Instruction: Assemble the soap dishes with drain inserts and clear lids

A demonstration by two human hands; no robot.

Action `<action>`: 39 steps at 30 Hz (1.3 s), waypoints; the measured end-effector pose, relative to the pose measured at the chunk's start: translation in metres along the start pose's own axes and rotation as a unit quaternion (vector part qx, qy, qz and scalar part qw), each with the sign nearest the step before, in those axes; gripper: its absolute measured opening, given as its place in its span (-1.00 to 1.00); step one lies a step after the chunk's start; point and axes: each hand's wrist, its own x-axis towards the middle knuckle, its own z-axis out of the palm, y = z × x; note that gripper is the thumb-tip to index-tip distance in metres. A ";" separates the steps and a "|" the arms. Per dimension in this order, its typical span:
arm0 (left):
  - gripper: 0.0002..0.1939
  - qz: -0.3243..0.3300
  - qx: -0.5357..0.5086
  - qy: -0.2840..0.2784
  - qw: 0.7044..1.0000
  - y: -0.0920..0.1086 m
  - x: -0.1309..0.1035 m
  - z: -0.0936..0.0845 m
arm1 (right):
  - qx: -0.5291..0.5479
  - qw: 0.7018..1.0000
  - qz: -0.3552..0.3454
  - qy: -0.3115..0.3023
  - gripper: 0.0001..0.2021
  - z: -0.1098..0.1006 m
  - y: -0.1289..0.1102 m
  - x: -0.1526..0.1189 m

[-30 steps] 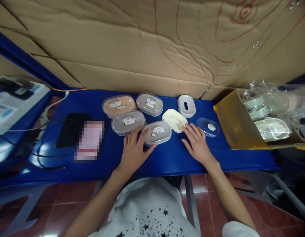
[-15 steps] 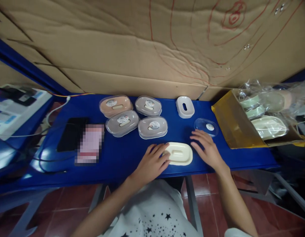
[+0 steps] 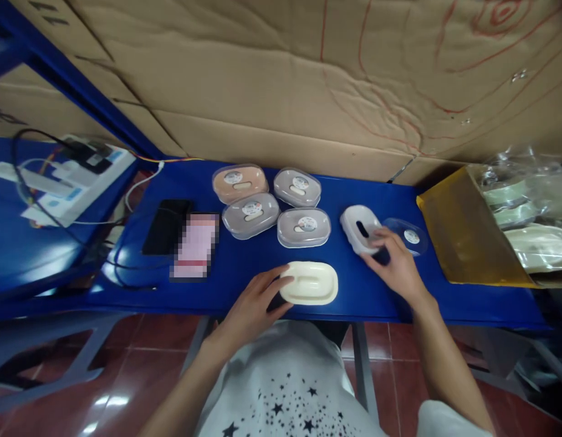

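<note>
My left hand grips the left end of a cream oval soap dish base, fingers on its rim and thumb by the near edge. The base lies near the table's front edge, with a raised bar in its middle. My right hand holds a pale grey-white soap dish tray by its near right side. This tray has a dark oval slot and is tilted. Behind my right fingers lies a clear lid with a round label, partly covered by the hand.
Several lidded soap dishes, one peach and the others grey, sit at the back middle. A phone and a black flat object lie left. Right stands a cardboard box of bagged parts. A power strip with cables is far left.
My right hand has taken hold of the grey-white tray and brought it nearer from the back of the table. My left hand has closed on the cream base, and the view has shifted.
</note>
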 end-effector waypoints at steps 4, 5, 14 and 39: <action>-0.35 0.019 -0.031 -0.062 0.997 0.001 0.023 0.002 | 0.089 0.993 0.005 -0.075 -0.78 -0.014 -0.050 -0.073; -0.32 0.031 -0.036 -0.072 0.996 0.003 0.029 0.001 | 0.103 0.991 0.005 -0.089 -0.79 -0.013 -0.062 -0.083; -0.37 0.088 -0.020 -0.068 0.994 -0.005 0.025 -0.006 | 0.110 0.969 -0.113 -0.190 -0.86 0.018 -0.095 -0.045; -0.24 0.061 -0.046 -0.060 0.995 0.010 0.045 0.012 | 0.028 0.997 0.041 -0.063 -0.41 -0.016 -0.050 -0.080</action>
